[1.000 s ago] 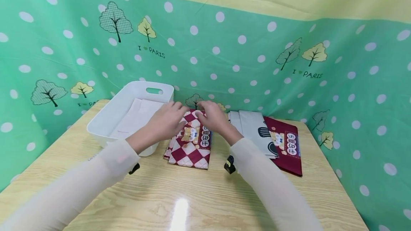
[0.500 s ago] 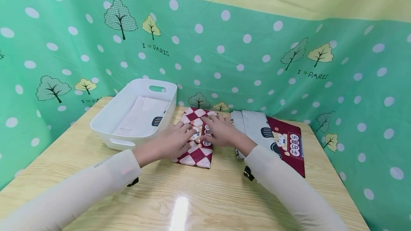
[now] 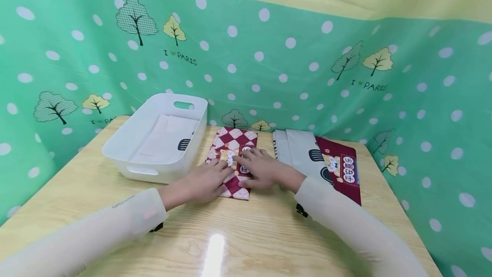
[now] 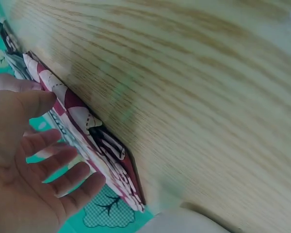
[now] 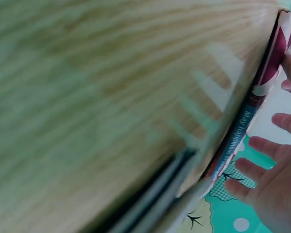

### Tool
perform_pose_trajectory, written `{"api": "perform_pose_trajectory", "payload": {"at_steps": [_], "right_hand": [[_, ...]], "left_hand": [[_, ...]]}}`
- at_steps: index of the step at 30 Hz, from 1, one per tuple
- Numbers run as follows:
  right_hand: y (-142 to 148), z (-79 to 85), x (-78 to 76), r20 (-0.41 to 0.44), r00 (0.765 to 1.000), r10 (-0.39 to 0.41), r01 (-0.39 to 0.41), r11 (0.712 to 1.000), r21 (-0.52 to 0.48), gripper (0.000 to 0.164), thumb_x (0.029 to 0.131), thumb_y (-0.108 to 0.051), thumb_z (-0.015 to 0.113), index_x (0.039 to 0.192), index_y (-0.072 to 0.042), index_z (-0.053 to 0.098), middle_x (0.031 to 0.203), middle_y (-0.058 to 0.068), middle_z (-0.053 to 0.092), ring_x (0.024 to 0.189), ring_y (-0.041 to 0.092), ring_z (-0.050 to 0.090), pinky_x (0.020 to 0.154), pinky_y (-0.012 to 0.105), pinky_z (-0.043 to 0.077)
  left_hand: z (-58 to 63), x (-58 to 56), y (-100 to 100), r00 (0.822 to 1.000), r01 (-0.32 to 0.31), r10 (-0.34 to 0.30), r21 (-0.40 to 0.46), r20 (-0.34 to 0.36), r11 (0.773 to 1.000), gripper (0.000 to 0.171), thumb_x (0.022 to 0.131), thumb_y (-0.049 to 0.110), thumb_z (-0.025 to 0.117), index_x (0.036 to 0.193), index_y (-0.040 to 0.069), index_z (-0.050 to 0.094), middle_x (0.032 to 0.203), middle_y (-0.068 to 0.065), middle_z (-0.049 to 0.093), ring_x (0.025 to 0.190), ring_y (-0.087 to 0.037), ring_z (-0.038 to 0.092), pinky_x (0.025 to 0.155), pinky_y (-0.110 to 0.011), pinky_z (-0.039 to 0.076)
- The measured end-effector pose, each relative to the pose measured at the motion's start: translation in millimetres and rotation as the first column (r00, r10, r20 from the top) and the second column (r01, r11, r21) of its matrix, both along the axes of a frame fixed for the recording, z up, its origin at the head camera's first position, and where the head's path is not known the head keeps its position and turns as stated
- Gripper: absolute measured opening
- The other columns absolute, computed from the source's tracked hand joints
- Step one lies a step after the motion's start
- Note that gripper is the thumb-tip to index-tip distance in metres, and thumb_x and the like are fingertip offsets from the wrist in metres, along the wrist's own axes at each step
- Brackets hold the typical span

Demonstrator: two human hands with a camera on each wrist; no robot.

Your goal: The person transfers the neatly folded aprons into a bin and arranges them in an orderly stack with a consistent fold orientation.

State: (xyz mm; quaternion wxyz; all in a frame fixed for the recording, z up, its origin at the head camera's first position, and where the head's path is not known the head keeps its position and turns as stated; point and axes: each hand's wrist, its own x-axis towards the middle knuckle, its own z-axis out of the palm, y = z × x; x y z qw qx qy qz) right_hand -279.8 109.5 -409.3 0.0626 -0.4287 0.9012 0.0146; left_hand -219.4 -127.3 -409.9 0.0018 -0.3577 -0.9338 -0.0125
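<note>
A folded red-and-white diamond-checked cloth [image 3: 234, 136] with a bear print lies in the middle of the wooden table. My left hand [image 3: 206, 181] is over its near left side, fingers loosely spread. From the other side, my right hand [image 3: 261, 168] rests on the near right part, fingers extended. In the left wrist view, the left thumb meets the edge of the checked cloth [image 4: 80, 114], while the other fingers stand apart. The right wrist view has the right thumb at the side of the cloth [image 5: 270, 65], where a blue lettered strip shows.
A white plastic bin [image 3: 153, 174] with handle holes stands to the left, holding a pale folded cloth [image 3: 167, 138]. On the right, a folded grey cloth [image 3: 301, 144] with dark prints overlaps a maroon one [image 3: 349, 157]. A green dotted curtain [image 3: 269, 80] hangs behind the table.
Both hands have come down and nearer along the checked cloth, from its far end to its near sides. The cloth has stayed in nearly the same place.
</note>
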Motion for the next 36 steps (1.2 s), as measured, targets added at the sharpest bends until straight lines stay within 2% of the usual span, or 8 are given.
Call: {"api": "perform_pose_trajectory", "payload": {"at_steps": [6, 15, 27, 36], "right_hand": [[0.9, -3.7, -2.5, 0.031, 0.999, -0.008, 0.007, 0.999, 0.033, 0.074, 0.099, -0.067, 0.047, 0.161, -0.029, 0.033, 0.163, 0.007, 0.032, 0.149, 0.036, 0.028, 0.119, 0.061, 0.024], [1.4, -0.5, -5.6, 0.04, 0.999, -0.008, 0.005, 0.998, 0.065, 0.074, 0.097, -0.069, 0.047, 0.16, -0.03, 0.036, 0.163, 0.006, 0.034, 0.149, 0.036, 0.029, 0.119, 0.058, 0.026], [10.6, 8.7, -3.9, 0.041, 0.999, -0.013, 0.008, 0.994, 0.111, 0.076, 0.096, -0.069, 0.051, 0.158, -0.029, 0.039, 0.161, 0.007, 0.038, 0.147, 0.035, 0.033, 0.119, 0.059, 0.026], [24.6, 7.5, -0.6, 0.073, 0.995, -0.061, 0.052, 0.991, 0.121, 0.077, 0.093, -0.07, 0.054, 0.158, -0.032, 0.039, 0.161, 0.004, 0.038, 0.149, 0.035, 0.031, 0.118, 0.063, 0.026]], "left_hand": [[-5.0, -1.8, -3.1, 1.0, 0.007, -0.007, 0.008, -0.009, 1.0, 0.053, 0.101, 0.037, 0.062, 0.146, 0.01, 0.054, 0.137, -0.011, 0.056, 0.125, -0.031, 0.052, 0.106, -0.05, 0.046], [-7.3, -3.5, -5.2, 0.999, 0.023, -0.024, 0.029, 0.036, 0.999, 0.051, 0.102, 0.038, 0.059, 0.145, 0.011, 0.054, 0.135, -0.011, 0.056, 0.126, -0.031, 0.053, 0.108, -0.05, 0.045], [-2.9, -2.9, 9.6, 0.998, 0.048, -0.049, 0.016, 0.044, 0.999, 0.051, 0.103, 0.038, 0.059, 0.145, 0.01, 0.054, 0.135, -0.012, 0.057, 0.125, -0.031, 0.053, 0.108, -0.049, 0.045], [-6.0, -1.6, 22.8, 0.996, 0.083, -0.083, 0.009, 0.021, 0.996, 0.049, 0.103, 0.038, 0.058, 0.143, 0.01, 0.056, 0.134, -0.011, 0.057, 0.125, -0.03, 0.052, 0.108, -0.047, 0.046]]}}
